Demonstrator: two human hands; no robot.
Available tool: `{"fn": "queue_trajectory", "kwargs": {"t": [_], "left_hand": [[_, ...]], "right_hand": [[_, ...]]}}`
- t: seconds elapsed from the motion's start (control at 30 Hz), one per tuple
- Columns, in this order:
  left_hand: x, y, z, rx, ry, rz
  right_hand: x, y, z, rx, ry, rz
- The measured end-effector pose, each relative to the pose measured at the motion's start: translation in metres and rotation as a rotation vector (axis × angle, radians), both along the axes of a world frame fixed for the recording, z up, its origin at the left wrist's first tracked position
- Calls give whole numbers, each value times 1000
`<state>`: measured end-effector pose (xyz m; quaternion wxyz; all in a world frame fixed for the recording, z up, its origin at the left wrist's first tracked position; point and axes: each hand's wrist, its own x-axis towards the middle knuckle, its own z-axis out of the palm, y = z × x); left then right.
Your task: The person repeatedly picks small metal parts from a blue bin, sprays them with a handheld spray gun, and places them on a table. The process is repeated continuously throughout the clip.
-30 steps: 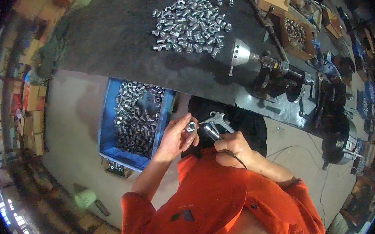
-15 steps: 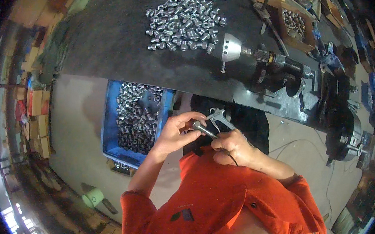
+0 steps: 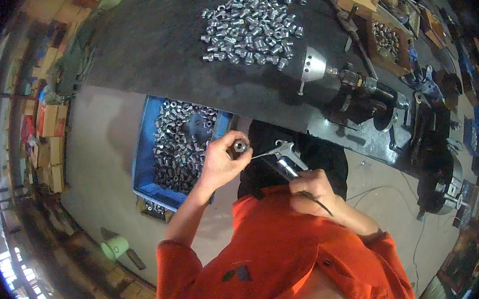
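My left hand [image 3: 222, 163] pinches a metal fitting [image 3: 241, 145] between thumb and fingers, its round bore facing up. Closed around a slim cylindrical metal tool [image 3: 288, 168] is my right hand [image 3: 312, 190], with a black cord trailing below it. The tool's end is apart from the fitting. A silver air blow gun [image 3: 286, 150] lies just beyond the tool over my dark-clad lap, its thin nozzle pointing left toward my left hand. Whether my right hand touches the blow gun I cannot tell.
A blue crate [image 3: 140, 168] of metal fittings stands left of my hands. On the dark workbench [image 3: 146, 55] lies a pile of shiny fittings [image 3: 252, 29]. A machine with a conical silver head [image 3: 313, 64] is at the right, near a box of small parts [image 3: 385, 40].
The tool and the fitting have come apart. My right hand has moved right and slightly down with the tool; my left hand has turned the fitting so its bore faces up. The view has shifted slightly.
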<state>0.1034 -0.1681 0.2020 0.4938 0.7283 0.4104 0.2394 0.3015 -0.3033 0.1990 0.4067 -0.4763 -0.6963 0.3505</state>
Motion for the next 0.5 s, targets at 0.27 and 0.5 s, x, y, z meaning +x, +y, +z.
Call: {"fn": "queue_trajectory", "kwargs": {"t": [0.27, 0.5], "left_hand": [[-4, 5, -7, 522, 217, -27], [-5, 4, -9, 582, 220, -89]], "right_hand": [[0, 5, 27, 127, 281, -15], [-8, 17, 30, 94, 219, 5]]}}
